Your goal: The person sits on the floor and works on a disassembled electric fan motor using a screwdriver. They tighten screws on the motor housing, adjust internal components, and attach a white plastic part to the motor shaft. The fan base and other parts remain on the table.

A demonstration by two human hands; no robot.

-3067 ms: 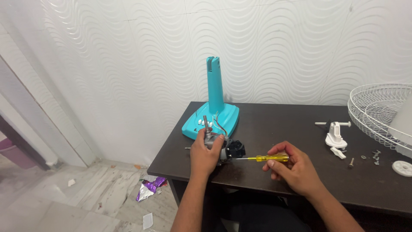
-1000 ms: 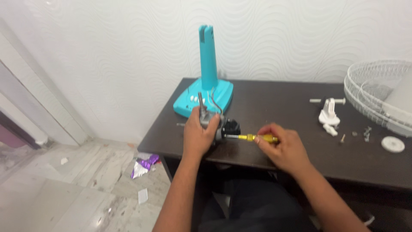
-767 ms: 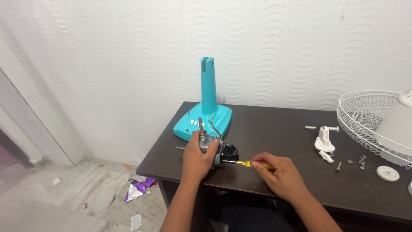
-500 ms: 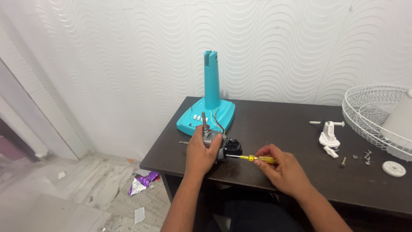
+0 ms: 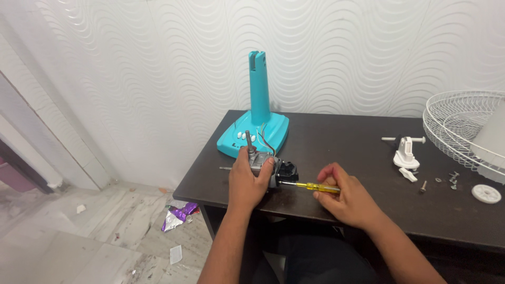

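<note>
So, left hand (image 5: 247, 181): grip clamped round the small motor (image 5: 265, 167), keep it pinned to the table (image 5: 357, 152).
Right hand (image 5: 344, 197): grip pinching the yellow screwdriver (image 5: 310, 186), hold it level, tip seated.

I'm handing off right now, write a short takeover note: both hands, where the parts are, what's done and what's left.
Left hand: gripping the small grey motor on the dark table.
Right hand: holding the yellow-handled screwdriver, tip at the motor's black end.
Teal fan base stands behind the motor, wires out.
White bracket, loose screws, white cap, wire grille lie to the right.
Done: fan apart.
Left: screw at the motor, apparently.
</note>
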